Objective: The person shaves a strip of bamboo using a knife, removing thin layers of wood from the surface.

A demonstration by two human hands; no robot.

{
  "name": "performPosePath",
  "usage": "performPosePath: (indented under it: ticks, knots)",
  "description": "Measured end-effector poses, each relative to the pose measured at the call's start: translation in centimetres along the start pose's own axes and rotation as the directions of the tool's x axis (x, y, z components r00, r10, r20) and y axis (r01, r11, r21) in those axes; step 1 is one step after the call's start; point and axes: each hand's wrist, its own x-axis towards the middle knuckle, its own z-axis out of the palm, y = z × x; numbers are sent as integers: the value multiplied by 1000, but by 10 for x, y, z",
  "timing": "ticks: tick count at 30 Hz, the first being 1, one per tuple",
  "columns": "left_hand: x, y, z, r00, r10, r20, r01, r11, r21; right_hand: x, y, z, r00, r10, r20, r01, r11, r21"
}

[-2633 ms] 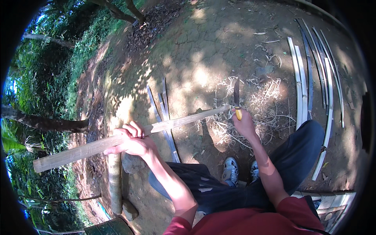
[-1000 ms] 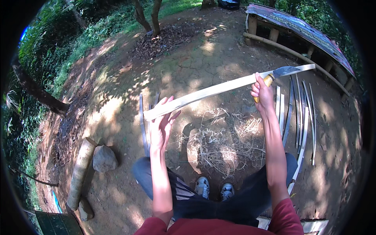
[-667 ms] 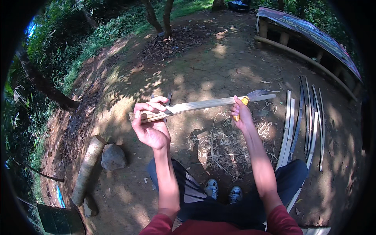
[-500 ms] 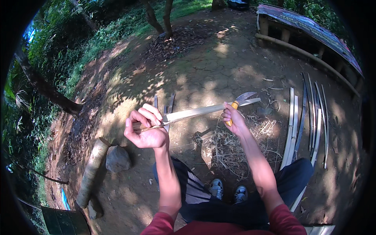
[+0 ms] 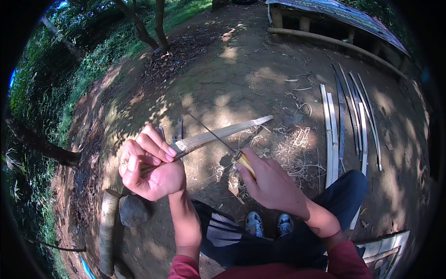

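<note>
My left hand point(image 5: 148, 168) grips the near end of a long pale bamboo strip point(image 5: 223, 133) that points away to the upper right. My right hand point(image 5: 272, 180) is shut on a knife point(image 5: 222, 142) with a yellowish handle. Its thin blade runs up to the left and lies against the strip near its middle. Below the hands a heap of pale shavings point(image 5: 288, 156) covers the dirt in front of my shoes point(image 5: 267, 224).
Several split bamboo slats point(image 5: 346, 121) lie in a row on the right. A thick bamboo log point(image 5: 108, 230) and a grey stone point(image 5: 133, 210) sit at lower left. A low bamboo bench point(image 5: 334, 28) stands at the back right; tree trunks point(image 5: 158, 25) and grass at the back left.
The strip has been drawn in toward me. My left hand turned and closed around its near end. My right hand moved from the strip's far end to its middle, bringing the knife blade against it.
</note>
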Motion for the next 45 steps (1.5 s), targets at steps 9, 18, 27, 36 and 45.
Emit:
performPosePath:
  ticks: [9, 18, 27, 36, 45]
  knots:
    - [-11, 1, 14, 995, -63, 84, 62, 998, 14, -6, -24, 10, 990, 137, -45, -143, 972, -185]
    - [-19, 10, 12, 988, -127, 93, 125, 992, 30, 4, 49, 11, 978, 168, -126, -192, 958, -212]
    - [-34, 16, 21, 970, -222, 100, 222, 975, 7, 2, 96, 26, 956, 219, -195, -264, 933, -245]
    - [-33, 20, 23, 982, -187, 36, 185, 981, 63, -15, 20, 3, 980, 199, 19, -194, 970, -145]
    - [-28, 21, 12, 971, -230, 61, 232, 972, -27, 13, 114, 13, 975, 169, -146, -196, 960, -199]
